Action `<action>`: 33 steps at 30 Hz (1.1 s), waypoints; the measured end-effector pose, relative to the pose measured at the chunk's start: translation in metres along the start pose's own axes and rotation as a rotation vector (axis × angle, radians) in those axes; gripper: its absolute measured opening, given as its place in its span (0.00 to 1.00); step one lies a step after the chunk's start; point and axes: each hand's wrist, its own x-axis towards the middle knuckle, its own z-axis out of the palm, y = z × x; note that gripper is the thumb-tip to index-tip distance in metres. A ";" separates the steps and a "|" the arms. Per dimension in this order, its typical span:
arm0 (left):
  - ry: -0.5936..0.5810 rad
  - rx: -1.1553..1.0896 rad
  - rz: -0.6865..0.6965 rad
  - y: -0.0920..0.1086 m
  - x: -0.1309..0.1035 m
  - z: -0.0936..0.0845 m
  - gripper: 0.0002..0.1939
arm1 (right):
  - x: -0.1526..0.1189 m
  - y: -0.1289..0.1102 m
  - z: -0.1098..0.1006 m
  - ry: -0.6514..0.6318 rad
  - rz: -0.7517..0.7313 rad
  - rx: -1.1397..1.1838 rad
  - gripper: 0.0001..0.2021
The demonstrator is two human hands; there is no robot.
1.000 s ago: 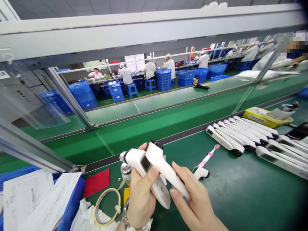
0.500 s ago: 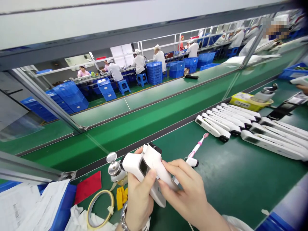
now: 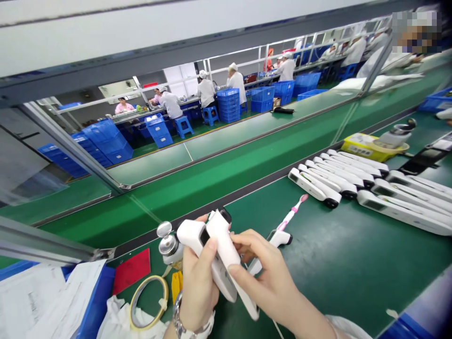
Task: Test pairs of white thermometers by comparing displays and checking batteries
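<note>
In the head view my left hand is closed round a white handheld thermometer housing with a small dark screen. My right hand pinches a second white housing piece with a black end, its thumb in front and fingers behind. The two pieces lie side by side, tilted and touching or nearly so. Whether they are joined I cannot tell. Just past my right hand, a smaller white piece with a black tip lies on the green bench by a pink-and-white toothbrush.
Rows of white thermometer housings lie at the right, before a yellow tray. At left are an open-lidded metal-topped bottle, tape roll, red sheet and blue bin with papers. Co-workers sit beyond the green conveyor.
The right-hand piece has swung more lengthwise beside the left one, its lower end now showing below my right thumb. Both hands have shifted slightly left. The view has moved a little.
</note>
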 end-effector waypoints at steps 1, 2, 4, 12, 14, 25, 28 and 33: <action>-0.007 -0.008 -0.012 0.001 0.002 -0.001 0.26 | 0.001 -0.001 -0.001 -0.029 0.059 0.062 0.12; -0.014 -0.013 -0.021 0.001 0.004 -0.001 0.25 | 0.001 -0.001 -0.001 -0.054 0.115 0.111 0.12; -0.033 -0.017 -0.041 0.003 0.006 -0.003 0.24 | 0.002 -0.002 -0.001 -0.084 0.202 0.182 0.11; -0.014 0.006 -0.059 0.005 0.008 -0.005 0.31 | 0.003 0.004 0.004 -0.145 0.316 0.412 0.15; 0.019 -0.006 -0.061 0.004 0.009 -0.005 0.27 | 0.005 0.010 0.005 -0.159 0.355 0.457 0.19; -0.048 -0.198 -0.184 0.008 0.016 -0.007 0.18 | 0.004 0.026 0.014 -0.067 0.325 0.401 0.23; -0.083 -0.237 -0.191 0.004 0.022 -0.010 0.17 | 0.005 0.033 0.016 -0.036 0.302 0.322 0.24; -0.114 -0.258 -0.167 -0.009 0.035 -0.016 0.15 | 0.011 0.049 0.021 0.018 0.297 0.280 0.27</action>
